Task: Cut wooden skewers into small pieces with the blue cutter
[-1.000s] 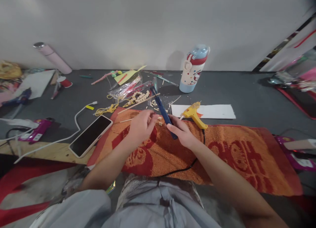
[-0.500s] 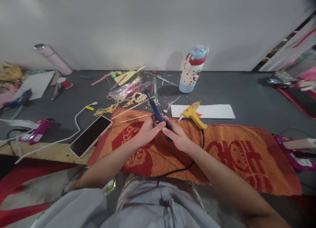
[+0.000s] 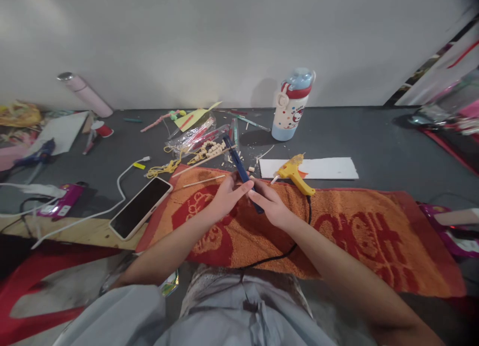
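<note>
Both my hands meet over an orange and red towel (image 3: 355, 236) on the grey floor. My right hand (image 3: 271, 204) is closed round the lower handle of a dark blue tool (image 3: 236, 161) that points away from me. My left hand (image 3: 227, 196) pinches at the same tool near its middle, fingers curled together. Thin wooden sticks (image 3: 204, 180) lie just beyond my left hand, and small wood bits lie near the tool's tip.
A yellow glue gun (image 3: 294, 172) with a black cord rests by a white strip (image 3: 322, 168). A decorated water bottle (image 3: 291, 106) stands behind. A phone (image 3: 141, 207) on a white cable lies left on a wooden board. Plastic packets, yellow cord, a pink tube (image 3: 85, 93) litter the back.
My left hand moved right from the towel to meet my right hand on the blue tool. The tool's tip swung slightly left and closer in.
</note>
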Action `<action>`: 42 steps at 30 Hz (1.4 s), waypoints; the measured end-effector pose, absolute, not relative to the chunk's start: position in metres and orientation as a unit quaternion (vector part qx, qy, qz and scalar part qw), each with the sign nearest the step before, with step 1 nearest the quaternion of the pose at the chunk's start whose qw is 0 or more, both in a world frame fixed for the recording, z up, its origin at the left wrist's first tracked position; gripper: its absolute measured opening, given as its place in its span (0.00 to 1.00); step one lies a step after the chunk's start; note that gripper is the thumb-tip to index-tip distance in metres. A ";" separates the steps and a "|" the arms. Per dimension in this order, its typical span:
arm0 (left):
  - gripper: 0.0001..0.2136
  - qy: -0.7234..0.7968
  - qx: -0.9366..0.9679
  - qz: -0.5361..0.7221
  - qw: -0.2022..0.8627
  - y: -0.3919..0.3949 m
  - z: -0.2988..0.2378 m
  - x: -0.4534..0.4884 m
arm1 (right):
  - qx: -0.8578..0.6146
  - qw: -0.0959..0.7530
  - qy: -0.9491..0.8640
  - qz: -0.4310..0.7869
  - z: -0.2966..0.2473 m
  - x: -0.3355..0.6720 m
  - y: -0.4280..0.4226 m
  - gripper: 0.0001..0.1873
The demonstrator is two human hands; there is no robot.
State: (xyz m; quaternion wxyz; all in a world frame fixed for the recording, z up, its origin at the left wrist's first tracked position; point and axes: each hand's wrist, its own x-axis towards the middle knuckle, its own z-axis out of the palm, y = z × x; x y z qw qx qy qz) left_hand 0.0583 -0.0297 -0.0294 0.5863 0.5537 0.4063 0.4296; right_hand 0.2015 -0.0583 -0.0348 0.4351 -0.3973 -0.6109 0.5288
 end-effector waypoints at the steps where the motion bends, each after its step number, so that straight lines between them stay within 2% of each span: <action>1: 0.24 0.401 0.571 0.429 0.573 -0.029 -0.028 0.058 | -0.390 0.440 -0.609 0.532 -0.034 0.202 -0.058 0.27; 4: 0.21 0.429 0.646 0.418 0.473 -0.028 -0.021 0.050 | -0.386 0.452 -0.616 0.517 -0.030 0.206 -0.057 0.24; 9: 0.13 0.498 0.732 0.452 0.107 -0.020 -0.008 0.025 | -0.428 0.421 -0.619 0.506 -0.030 0.213 -0.056 0.26; 12: 0.10 0.497 0.746 0.444 0.006 -0.009 -0.007 0.012 | -0.434 0.402 -0.625 0.510 -0.032 0.214 -0.057 0.29; 18: 0.10 0.529 0.777 0.339 0.036 0.002 -0.013 0.003 | -0.397 0.382 -0.651 0.523 -0.030 0.216 -0.061 0.32; 23: 0.11 0.513 0.771 0.372 0.062 0.003 -0.016 0.004 | -0.367 0.385 -0.642 0.552 -0.030 0.216 -0.061 0.35; 27: 0.10 0.502 0.769 0.389 0.067 0.003 -0.016 0.005 | -0.375 0.368 -0.636 0.565 -0.034 0.215 -0.061 0.33; 37: 0.11 0.505 0.762 0.397 0.082 -0.002 -0.008 0.003 | -0.427 0.364 -0.725 0.399 -0.025 0.220 -0.063 0.35; 42: 0.11 0.497 0.753 0.407 0.143 0.001 0.001 0.001 | -0.397 0.361 -0.720 0.440 -0.033 0.223 -0.058 0.34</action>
